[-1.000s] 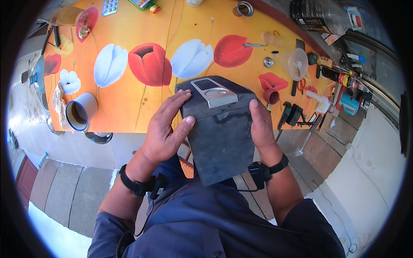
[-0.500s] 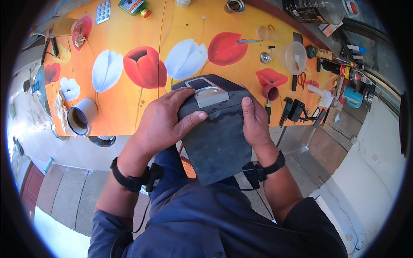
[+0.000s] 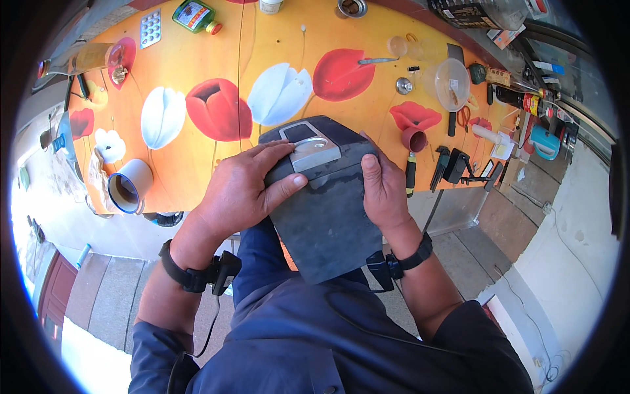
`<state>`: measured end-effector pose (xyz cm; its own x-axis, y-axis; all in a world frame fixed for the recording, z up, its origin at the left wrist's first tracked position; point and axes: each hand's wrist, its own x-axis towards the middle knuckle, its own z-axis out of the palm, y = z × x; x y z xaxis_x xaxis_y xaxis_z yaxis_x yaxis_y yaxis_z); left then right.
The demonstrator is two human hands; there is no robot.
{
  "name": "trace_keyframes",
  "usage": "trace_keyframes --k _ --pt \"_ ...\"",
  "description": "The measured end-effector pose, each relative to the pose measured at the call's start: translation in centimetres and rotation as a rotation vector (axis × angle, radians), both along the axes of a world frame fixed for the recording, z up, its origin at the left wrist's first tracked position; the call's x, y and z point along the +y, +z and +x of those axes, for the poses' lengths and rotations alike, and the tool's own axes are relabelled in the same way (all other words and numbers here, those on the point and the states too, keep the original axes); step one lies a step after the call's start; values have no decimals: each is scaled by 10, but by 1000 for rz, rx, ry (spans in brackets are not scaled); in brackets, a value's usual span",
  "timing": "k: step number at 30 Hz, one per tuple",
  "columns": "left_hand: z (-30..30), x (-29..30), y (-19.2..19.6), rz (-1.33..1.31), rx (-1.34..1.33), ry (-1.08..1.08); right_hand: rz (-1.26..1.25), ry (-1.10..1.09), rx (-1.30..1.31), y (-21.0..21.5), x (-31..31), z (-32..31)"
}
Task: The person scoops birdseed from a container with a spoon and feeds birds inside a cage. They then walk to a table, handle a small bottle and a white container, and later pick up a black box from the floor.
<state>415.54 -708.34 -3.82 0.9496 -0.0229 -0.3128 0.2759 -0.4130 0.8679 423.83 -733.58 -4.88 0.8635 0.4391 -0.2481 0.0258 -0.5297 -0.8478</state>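
Note:
Between my two hands is a dark grey, box-like object (image 3: 328,226) with damp-looking dark patches; its exact kind I cannot make out. It is held over my lap, its far end by the table's near edge. A silver metal fitting (image 3: 315,154) with a rounded recess sits at its far end, beside a dark rectangle with a pale frame. My left hand (image 3: 239,180) grips the left side, fingertips at the fitting's left edge and thumb below it. My right hand (image 3: 386,194) clasps the right side, thumb along the near face; its other fingers are mostly hidden.
On the flower-patterned table (image 3: 203,167) stand a mug (image 3: 134,180) with dark liquid at left, a green bottle (image 3: 195,14) and a pill blister pack (image 3: 150,28) at the back. At right are a clear plastic lid (image 3: 451,85), scissors (image 3: 463,117) and a small dark-red cup (image 3: 413,140).
The box-like object and both hands have shifted slightly left in view. My grip on it looks the same. The table has shifted a little as the view tilted.

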Motion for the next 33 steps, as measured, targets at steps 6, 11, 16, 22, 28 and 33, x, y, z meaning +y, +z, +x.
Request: trace_keyframes --k 6,11,16,22,28,33 --pt "0 -2 3 -21 26 28 -7 19 -17 3 -1 1" --pt "-21 -13 -4 -164 34 205 -36 0 13 4 -1 -2" --pt "-62 -29 -20 -448 -3 471 -112 11 89 8 2 -1" --pt "-83 -56 -36 -760 76 707 -216 30 116 10 -2 -2" --pt "-96 -62 -43 -577 45 660 -191 -44 159 7 -8 -4" --pt "-104 -57 -47 -486 37 571 -273 -123 140 4 -11 -2"
